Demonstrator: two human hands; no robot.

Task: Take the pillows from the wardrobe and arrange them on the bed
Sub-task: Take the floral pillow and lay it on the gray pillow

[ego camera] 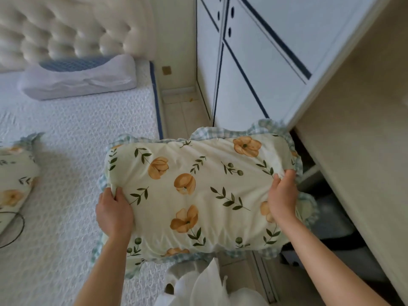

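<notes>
Left hand: the left hand [114, 212] is pinching a fold of cover at the near-left corner of the floral pillow [198, 191], thumb on top, fingers closed on cloth.
Right hand: the right hand [282, 195] is gripping bunched fabric along the pillow's right side, fingers curled shut on it.
Task's thing: the floral pillow is being held flat in the air between both hands, hanging over the right edge of the bed [88, 129] and the strip of floor beside the wardrobe [254, 74]; it is not resting on anything.
Handling: it is looking soft and light, sagging and puckering where the hands are pulling. The cover is loose, so a pinch of cloth alone is likely to slip over the filling; taking hold deeper at the two short ends, around the stuffing and inside the checked frill, is looking safer.
Wardrobe: an open door [353, 107] is standing at the right, with a dark compartment behind the pillow's right end; what is lying inside is too dim to tell.
Already on the bed: a second floral pillow [15, 173] is lying at the left edge, partly out of view, and a white contoured pillow [79, 78] is sitting at the head, touching the tufted headboard [66, 25].
Progress: judging by this, one more pillow is waiting to be set down beside the others.
</notes>
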